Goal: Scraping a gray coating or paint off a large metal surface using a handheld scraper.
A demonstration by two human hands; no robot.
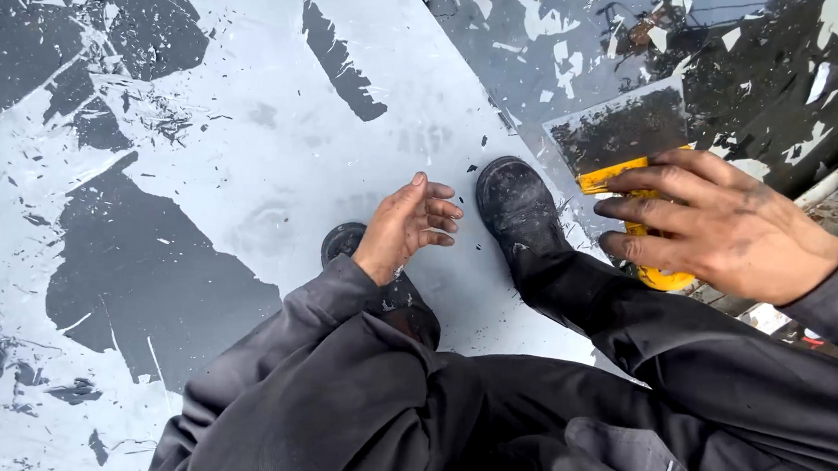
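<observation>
My right hand (pixel 720 227) grips the yellow handle of a wide scraper (pixel 622 137), whose flat metal blade points away from me over the dark floor. My left hand (pixel 409 225) hangs loosely curled and holds nothing, above my left knee and between my two black boots (pixel 522 212). The left boot (pixel 344 241) is mostly hidden behind my arm and grey trouser leg. Both hands are smeared with dark grime.
The floor is coated in light grey paint (pixel 247 177) with large dark patches (pixel 148 276) where it has peeled off. Loose paint flakes (pixel 562 64) litter the dark area at upper right. A metal rail or frame (pixel 837 198) runs along the right edge.
</observation>
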